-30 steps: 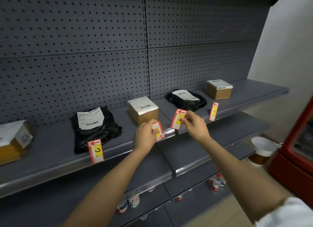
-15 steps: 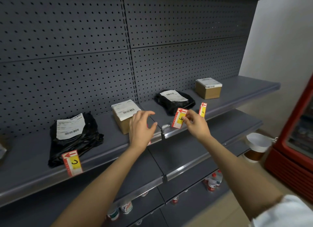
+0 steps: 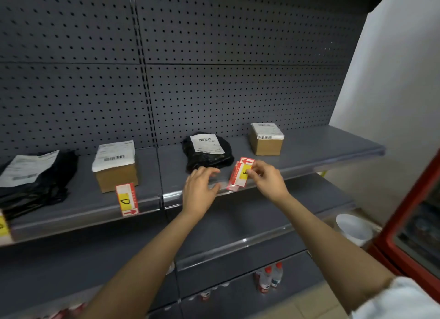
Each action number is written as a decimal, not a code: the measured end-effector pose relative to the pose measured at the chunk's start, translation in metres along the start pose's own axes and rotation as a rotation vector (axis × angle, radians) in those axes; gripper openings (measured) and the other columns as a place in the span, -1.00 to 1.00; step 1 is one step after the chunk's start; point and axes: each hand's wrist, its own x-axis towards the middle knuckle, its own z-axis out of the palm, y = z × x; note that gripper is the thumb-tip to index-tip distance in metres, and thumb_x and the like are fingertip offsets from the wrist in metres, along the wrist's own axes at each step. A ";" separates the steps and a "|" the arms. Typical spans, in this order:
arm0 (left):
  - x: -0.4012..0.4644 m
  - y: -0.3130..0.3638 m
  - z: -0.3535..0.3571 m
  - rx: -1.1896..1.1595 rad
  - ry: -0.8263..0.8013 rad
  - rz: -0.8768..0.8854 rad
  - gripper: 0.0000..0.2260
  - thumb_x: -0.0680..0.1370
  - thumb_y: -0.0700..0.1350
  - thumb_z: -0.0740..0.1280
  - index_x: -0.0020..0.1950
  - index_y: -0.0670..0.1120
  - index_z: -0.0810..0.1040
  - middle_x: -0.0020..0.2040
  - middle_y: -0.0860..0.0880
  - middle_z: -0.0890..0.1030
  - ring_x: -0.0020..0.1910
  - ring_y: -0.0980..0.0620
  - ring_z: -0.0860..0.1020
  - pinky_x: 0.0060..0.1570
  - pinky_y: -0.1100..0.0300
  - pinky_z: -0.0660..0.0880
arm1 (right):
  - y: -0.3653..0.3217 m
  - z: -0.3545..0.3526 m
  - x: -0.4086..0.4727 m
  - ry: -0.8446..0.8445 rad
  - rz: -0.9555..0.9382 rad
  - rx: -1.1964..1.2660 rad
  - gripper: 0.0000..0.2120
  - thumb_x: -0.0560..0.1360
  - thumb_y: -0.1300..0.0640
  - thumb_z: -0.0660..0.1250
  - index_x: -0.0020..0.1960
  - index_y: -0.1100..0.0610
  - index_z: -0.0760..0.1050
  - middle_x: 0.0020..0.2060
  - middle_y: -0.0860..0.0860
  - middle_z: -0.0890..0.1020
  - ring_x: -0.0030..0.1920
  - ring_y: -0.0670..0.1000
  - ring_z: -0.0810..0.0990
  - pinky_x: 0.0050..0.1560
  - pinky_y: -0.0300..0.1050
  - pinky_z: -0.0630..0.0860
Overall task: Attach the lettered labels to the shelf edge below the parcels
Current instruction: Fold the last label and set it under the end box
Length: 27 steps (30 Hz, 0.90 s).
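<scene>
Four parcels sit on the grey shelf (image 3: 316, 149): a black bag (image 3: 40, 176), a brown box (image 3: 115, 168), a second black bag (image 3: 207, 152) and another brown box (image 3: 266, 140). A red, white and yellow label marked D (image 3: 127, 198) hangs on the shelf edge (image 3: 83, 215) below the first box. My right hand (image 3: 267, 178) pinches a label with a red arrow (image 3: 240, 173) against the edge below the second black bag; a second red-edged label seems to lie behind it. My left hand (image 3: 200, 190) hovers open just left of it, fingers spread.
Another yellow label (image 3: 2, 226) shows at the far left edge. Lower shelves (image 3: 238, 223) jut out beneath, with bottles (image 3: 270, 277) at the bottom. A white bucket (image 3: 353, 228) and a red cabinet (image 3: 409, 235) stand to the right.
My left hand has let go of the D label, which now hangs on the shelf edge, and has moved right toward the label in my right hand. The view has shifted right.
</scene>
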 end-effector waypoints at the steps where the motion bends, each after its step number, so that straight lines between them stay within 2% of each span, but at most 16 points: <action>1: 0.002 0.005 0.005 0.012 0.005 -0.007 -0.71 0.41 -0.11 0.42 0.12 0.00 0.53 0.02 -0.01 0.59 0.05 -0.02 0.49 0.07 0.07 0.43 | 0.004 -0.001 0.003 -0.039 -0.014 0.011 -0.83 0.52 0.08 0.30 0.03 0.16 0.52 -0.14 -0.02 0.61 -0.12 0.00 0.56 -0.12 -0.12 0.43; 3: 0.002 0.012 0.012 0.072 0.007 -0.011 -0.71 0.43 -0.09 0.41 0.14 -0.01 0.52 0.03 -0.02 0.59 0.05 -0.02 0.49 0.08 0.07 0.42 | 0.008 0.001 0.008 -0.106 -0.050 0.037 -0.84 0.52 0.09 0.30 0.03 0.16 0.51 -0.13 -0.02 0.61 -0.12 -0.03 0.56 -0.13 -0.17 0.41; 6: -0.003 0.010 0.014 0.215 -0.022 0.007 -0.72 0.43 -0.06 0.41 0.12 0.00 0.51 0.05 0.00 0.56 0.05 -0.02 0.47 0.07 0.11 0.37 | 0.009 0.005 0.015 -0.139 -0.092 0.086 -0.87 0.52 0.10 0.30 0.01 0.14 0.50 -0.11 0.02 0.65 -0.10 0.01 0.61 -0.10 -0.10 0.50; 9: -0.007 0.005 0.019 0.372 -0.055 0.013 -0.65 0.38 -0.06 0.46 0.11 0.01 0.48 0.06 -0.02 0.51 0.06 -0.05 0.44 0.06 0.10 0.33 | 0.010 0.009 0.023 -0.159 -0.111 0.111 -0.92 0.51 0.10 0.31 -0.03 0.09 0.49 -0.15 -0.02 0.64 -0.12 0.00 0.62 -0.06 -0.04 0.56; 12: -0.007 0.002 0.024 0.431 -0.043 0.017 -0.61 0.33 -0.08 0.50 0.08 0.01 0.45 0.03 -0.03 0.49 0.03 -0.06 0.43 0.01 0.09 0.34 | 0.009 0.013 0.029 -0.174 -0.134 0.122 -0.97 0.52 0.09 0.31 -0.07 0.02 0.45 -0.16 -0.06 0.62 -0.12 -0.02 0.62 -0.06 -0.02 0.58; 20: -0.006 -0.002 0.034 0.457 -0.006 0.009 -0.71 0.30 -0.13 0.52 -0.12 -0.06 0.45 -0.07 -0.04 0.50 -0.06 -0.09 0.43 -0.09 0.07 0.33 | 0.008 0.027 0.036 -0.150 -0.169 0.157 -0.93 0.51 0.09 0.31 -0.03 0.06 0.50 -0.16 -0.07 0.63 -0.11 -0.03 0.62 -0.05 -0.03 0.57; 23: -0.008 -0.005 0.034 0.424 0.004 0.008 -0.72 0.29 -0.13 0.53 -0.20 -0.06 0.43 -0.12 -0.04 0.49 -0.09 -0.08 0.42 -0.12 0.09 0.31 | 0.010 0.034 0.036 -0.099 -0.198 0.146 -0.94 0.48 0.10 0.34 -0.10 0.09 0.51 -0.19 -0.08 0.56 -0.16 0.00 0.56 -0.11 -0.03 0.52; 27: -0.013 -0.008 0.030 0.325 0.039 0.004 -0.74 0.29 -0.12 0.53 -0.21 -0.08 0.45 -0.14 -0.05 0.50 -0.10 -0.07 0.43 -0.12 0.16 0.27 | 0.009 0.044 0.034 -0.036 -0.191 0.148 -0.88 0.48 0.07 0.35 -0.14 0.12 0.49 -0.15 -0.08 0.45 -0.20 -0.02 0.50 -0.15 -0.06 0.47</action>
